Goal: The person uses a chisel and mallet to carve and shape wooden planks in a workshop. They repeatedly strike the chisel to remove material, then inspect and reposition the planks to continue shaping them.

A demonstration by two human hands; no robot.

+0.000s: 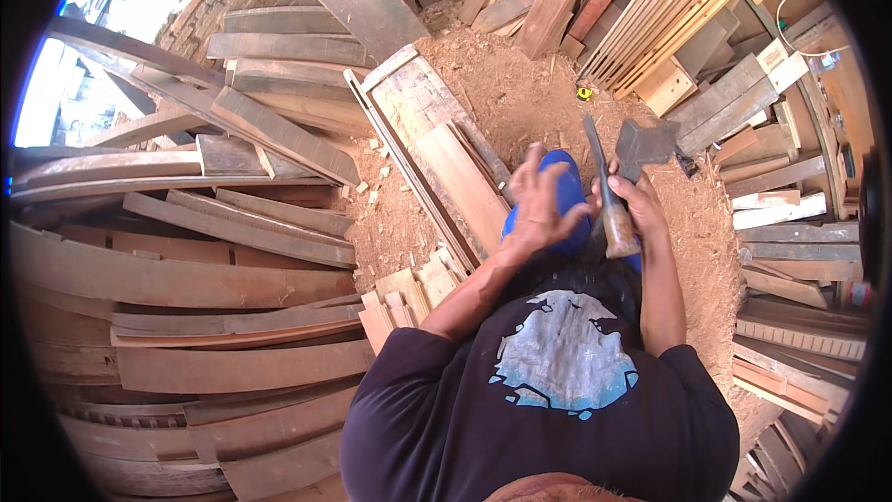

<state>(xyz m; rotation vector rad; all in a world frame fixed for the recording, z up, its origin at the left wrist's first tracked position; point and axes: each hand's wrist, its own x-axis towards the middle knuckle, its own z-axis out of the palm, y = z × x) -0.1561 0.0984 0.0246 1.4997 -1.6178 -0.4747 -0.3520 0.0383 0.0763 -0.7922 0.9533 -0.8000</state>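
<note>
My right hand is closed around a chisel, its narrow dark blade pointing away from me and its worn wooden handle end toward my lap. Against the same hand is a mallet-like tool with a broad dark block head; its handle is mostly hidden by the hand. My left hand hangs over my blue-clad knee, fingers spread and slightly blurred, holding nothing. Left of the knee, a reddish wooden board lies on a longer worn plank.
Wood shavings cover the floor. A yellow tape measure lies ahead, near slatted wooden pieces. Stacked boards crowd the left, and more timber lines the right. Small light wood blocks sit by my left forearm.
</note>
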